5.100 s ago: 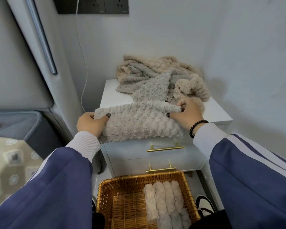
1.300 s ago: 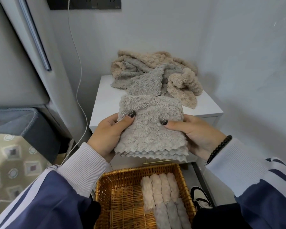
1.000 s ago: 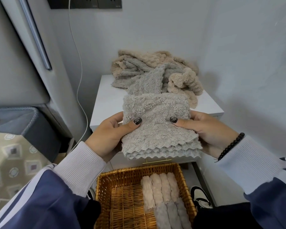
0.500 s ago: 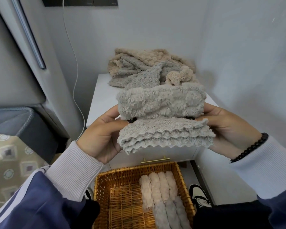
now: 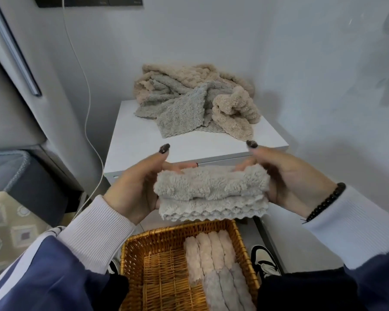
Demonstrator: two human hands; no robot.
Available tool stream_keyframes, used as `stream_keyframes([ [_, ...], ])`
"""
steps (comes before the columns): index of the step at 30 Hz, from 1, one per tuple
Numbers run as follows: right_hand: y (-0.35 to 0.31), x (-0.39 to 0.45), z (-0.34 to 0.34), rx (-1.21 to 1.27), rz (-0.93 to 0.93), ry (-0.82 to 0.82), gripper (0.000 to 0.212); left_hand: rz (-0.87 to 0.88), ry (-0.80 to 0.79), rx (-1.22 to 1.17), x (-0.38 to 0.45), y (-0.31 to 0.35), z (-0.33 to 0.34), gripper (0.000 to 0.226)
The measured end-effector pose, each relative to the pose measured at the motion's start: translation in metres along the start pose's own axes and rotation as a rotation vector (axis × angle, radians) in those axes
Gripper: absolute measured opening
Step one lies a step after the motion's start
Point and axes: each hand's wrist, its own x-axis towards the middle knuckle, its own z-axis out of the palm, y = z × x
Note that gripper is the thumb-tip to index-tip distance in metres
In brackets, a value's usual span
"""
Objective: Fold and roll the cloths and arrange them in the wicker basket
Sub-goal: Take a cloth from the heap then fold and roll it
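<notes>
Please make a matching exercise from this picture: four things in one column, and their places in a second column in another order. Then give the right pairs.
Things:
1. grey cloth
2. rolled cloths
3. pile of cloths
4. wicker basket

Places:
A. on the white cabinet
B. below the hands
C. in the basket's right part
D. between the left hand and the right hand

Pairs: 1-D, 2-C, 3-A, 4-B
</notes>
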Motion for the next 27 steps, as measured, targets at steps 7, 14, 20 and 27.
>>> stream_keyframes([
  [7, 0.023, 0.005, -0.009, -0.346, -0.076, 0.015, 0.031, 0.055, -0.029, 0.256, 0.016, -0.022, -0.001, 0.048],
  [14, 0.042, 0.007, -0.023, -0.709, -0.038, 0.002, 0.047, -0.082, -0.095, 0.850, 0.022, -0.036, 0.006, 0.077],
  [20, 0.092, 0.006, -0.004, -1.175, 0.074, -0.178, 0.060, -0.293, -0.345, 1.373, 0.030, -0.082, 0.016, 0.048],
  [27, 0.170, 0.015, 0.017, -1.241, 0.102, -0.229, 0.039, -0.425, -0.264, 1.506, 0.043, -0.134, -0.017, 0.040],
])
